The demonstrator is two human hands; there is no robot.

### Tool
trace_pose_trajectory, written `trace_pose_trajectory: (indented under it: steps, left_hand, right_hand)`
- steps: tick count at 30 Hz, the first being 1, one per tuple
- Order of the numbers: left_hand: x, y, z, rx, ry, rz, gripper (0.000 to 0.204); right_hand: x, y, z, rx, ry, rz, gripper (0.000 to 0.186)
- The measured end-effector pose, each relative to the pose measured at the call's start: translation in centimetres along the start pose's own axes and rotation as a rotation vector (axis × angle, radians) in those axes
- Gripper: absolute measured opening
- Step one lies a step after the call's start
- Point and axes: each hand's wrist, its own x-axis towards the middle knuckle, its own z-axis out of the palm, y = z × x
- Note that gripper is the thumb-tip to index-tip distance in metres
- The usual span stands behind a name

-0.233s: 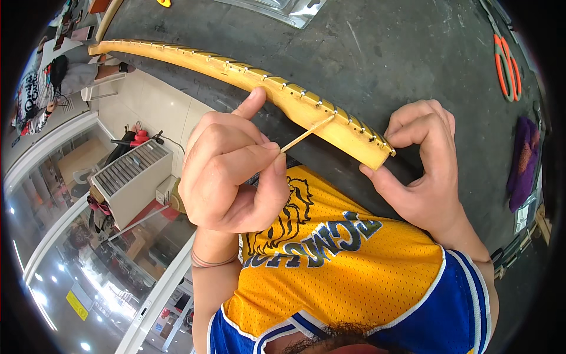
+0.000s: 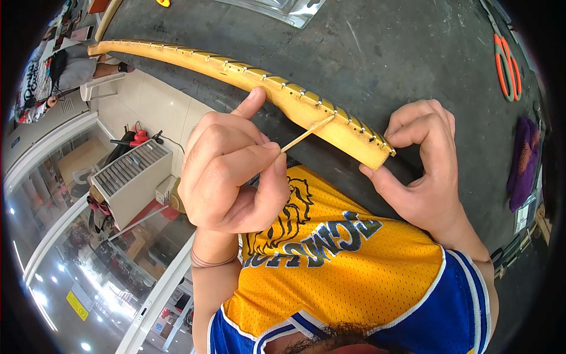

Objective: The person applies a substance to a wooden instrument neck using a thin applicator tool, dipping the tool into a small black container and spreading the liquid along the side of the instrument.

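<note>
A light wooden guitar neck [image 2: 230,74] with metal frets and dark dots along its side edge runs from the upper left to the middle right. My left hand [image 2: 233,171] pinches a thin wooden stick [image 2: 306,133] between thumb and a finger. The stick's far tip touches the neck's side edge near a fret. One finger of the same hand stretches up against the neck's near side. At the neck's squared right end, my right hand [image 2: 421,153] grips it, with the thumb at the near corner and fingers on the fretted side.
The neck lies over a dark, scuffed worktop [image 2: 389,53]. Orange-handled scissors [image 2: 506,68] and a purple cloth [image 2: 523,162] lie at the right. Clear plastic packaging [image 2: 289,9] sits at the far edge. At the left, a person [image 2: 65,71] is beyond the worktop, near a white slotted box [image 2: 132,183].
My hands, the stick and the guitar neck look the same. The person at the far left has shifted slightly.
</note>
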Motion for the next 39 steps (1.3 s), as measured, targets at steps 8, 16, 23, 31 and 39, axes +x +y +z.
trace_pose_trajectory:
  steps: [8,16,23,31,39]
  left_hand:
    - [-0.2,-0.3,0.1,-0.027,0.068,-0.009,0.020]
    - [-0.6,-0.4,-0.3,-0.076,0.060,-0.079,0.009]
    - [-0.8,-0.9,-0.1,-0.141,0.122,-0.063,0.010]
    - [-1.1,-0.9,-0.4,-0.166,0.193,-0.115,0.010]
    - [-1.0,-1.0,-0.4,-0.184,0.227,-0.154,0.011]
  right_hand:
    - [0.0,0.0,0.0,-0.001,-0.004,0.005,0.045]
    - [0.0,0.1,0.0,-0.001,-0.008,-0.008,0.046]
    - [0.0,0.1,0.0,-0.008,0.007,-0.009,0.046]
    - [0.1,0.3,0.0,0.003,0.026,-0.039,0.047]
    - [0.1,0.2,-0.1,-0.002,0.036,-0.047,0.046]
